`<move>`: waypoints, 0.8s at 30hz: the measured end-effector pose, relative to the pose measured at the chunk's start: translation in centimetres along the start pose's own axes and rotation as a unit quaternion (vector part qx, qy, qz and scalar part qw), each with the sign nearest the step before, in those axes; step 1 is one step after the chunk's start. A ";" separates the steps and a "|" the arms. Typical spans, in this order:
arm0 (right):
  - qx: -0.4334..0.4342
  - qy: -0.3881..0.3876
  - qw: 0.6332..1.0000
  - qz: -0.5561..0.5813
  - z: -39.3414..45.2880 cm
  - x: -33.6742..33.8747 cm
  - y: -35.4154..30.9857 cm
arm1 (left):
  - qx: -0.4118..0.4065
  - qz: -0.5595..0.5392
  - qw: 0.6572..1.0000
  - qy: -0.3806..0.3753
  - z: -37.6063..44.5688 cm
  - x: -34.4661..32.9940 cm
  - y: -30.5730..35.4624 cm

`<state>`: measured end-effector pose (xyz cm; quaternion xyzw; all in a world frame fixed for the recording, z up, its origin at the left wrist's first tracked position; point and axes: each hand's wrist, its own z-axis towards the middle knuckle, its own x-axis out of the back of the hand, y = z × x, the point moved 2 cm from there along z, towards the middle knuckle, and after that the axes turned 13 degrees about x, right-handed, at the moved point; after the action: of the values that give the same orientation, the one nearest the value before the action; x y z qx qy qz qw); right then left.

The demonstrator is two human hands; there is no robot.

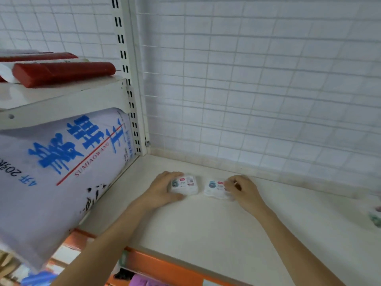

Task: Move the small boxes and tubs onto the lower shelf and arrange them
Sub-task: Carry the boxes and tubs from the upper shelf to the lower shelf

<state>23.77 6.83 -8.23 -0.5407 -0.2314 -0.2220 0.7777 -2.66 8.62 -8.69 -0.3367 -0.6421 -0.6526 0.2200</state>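
Observation:
Two small white boxes lie side by side on the cream lower shelf (185, 230), a little in front of its back edge. My left hand (162, 190) grips the left box (186, 185), fingers over its far side and thumb along its near side. My right hand (242, 189) pinches the right end of the right box (214, 188) with curled fingers. A narrow gap separates the two boxes. Both carry small printed labels on top.
A white wire grid (257, 89) backs the shelf. A slotted white upright (129, 79) stands at the left corner. A large white pack with blue lettering (61, 168) leans left of it, under a shelf holding red packages (61, 72). Blurred items (375, 215) sit at the right edge.

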 end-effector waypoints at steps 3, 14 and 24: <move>0.014 -0.013 1.000 -0.004 -0.6 -0.2 -0.3 | 0.011 0.017 1.000 0.009 -0.1 -0.1 0.1; 0.066 -0.084 0.993 -0.040 -1.0 -0.2 0.2 | 0.069 -0.030 0.997 -0.002 -0.2 -0.1 0.2; 0.019 0.026 0.999 0.019 -3.0 0.9 -1.0 | 0.043 -0.036 0.997 0.049 -1.7 -0.9 0.3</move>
<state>24.29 3.61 -7.90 -0.5243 -0.2047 -0.2165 0.7977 -2.07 6.82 -9.06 -0.2712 -0.6699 -0.6474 0.2420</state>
